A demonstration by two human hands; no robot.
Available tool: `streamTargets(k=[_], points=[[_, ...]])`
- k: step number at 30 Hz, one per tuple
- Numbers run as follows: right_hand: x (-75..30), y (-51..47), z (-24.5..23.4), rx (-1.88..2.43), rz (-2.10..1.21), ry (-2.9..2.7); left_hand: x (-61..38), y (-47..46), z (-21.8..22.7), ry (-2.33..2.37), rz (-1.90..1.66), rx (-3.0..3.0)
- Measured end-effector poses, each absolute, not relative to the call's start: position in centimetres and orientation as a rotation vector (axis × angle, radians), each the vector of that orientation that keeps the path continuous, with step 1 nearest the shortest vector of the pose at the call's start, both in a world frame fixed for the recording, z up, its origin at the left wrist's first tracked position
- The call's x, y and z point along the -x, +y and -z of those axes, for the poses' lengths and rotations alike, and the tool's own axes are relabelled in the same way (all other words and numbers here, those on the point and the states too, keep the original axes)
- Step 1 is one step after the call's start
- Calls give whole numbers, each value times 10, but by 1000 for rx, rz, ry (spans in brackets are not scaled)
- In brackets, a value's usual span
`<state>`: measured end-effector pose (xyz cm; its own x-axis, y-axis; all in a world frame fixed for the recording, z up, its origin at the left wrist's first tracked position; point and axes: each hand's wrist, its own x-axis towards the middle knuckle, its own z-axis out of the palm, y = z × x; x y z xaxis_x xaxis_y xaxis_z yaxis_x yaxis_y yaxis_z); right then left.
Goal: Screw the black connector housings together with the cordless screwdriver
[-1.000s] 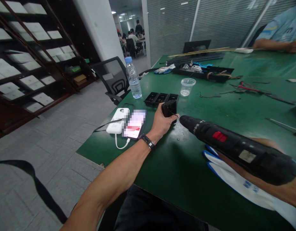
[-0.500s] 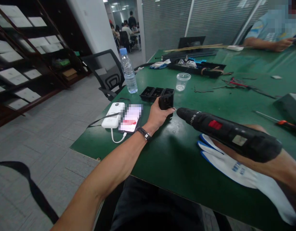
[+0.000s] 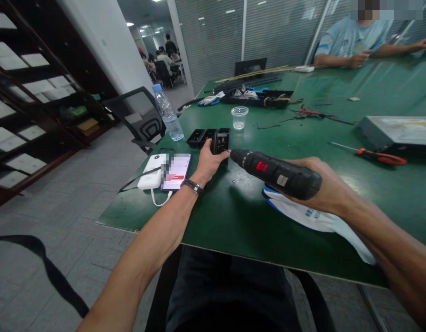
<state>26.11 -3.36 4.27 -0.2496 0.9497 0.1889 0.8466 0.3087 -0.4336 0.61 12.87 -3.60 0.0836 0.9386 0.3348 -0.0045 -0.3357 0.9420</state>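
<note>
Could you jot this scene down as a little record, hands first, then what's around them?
Left hand: holds a small black box
Right hand: grips a power drill, pointing at the box
Beyond left hand: black tray, clear cup, water bottle
Left of left hand: phone, cabled to a white power bank
Near right hand: white glove on green table
Right of drill: screwdriver
Across table: another person

A deep green worktop (image 3: 213,221). Toward its near edge, a black power drill (image 3: 278,173) with a red switch (image 3: 262,166), and a white glove (image 3: 313,217) lettered and trimmed in blue. Near the left edge, black boxes (image 3: 195,138), a white power bank (image 3: 151,174) and a blue-capped bottle (image 3: 169,114). A screwdriver handle (image 3: 382,157) is orange and black (its shaft (image 3: 342,146) silvery). Beyond the far edge, blinds (image 3: 213,50) striped in grey.
</note>
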Motion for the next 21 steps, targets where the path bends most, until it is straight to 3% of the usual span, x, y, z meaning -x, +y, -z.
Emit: streamTargets(k=[12,21], points=[[-253,-40,-57,1578,-404,-2217,-5,128,34,952,-1370,-1484],[-255,-37,-49,1612,-180,-2324,-9,117,19,973,-1293,-1455]])
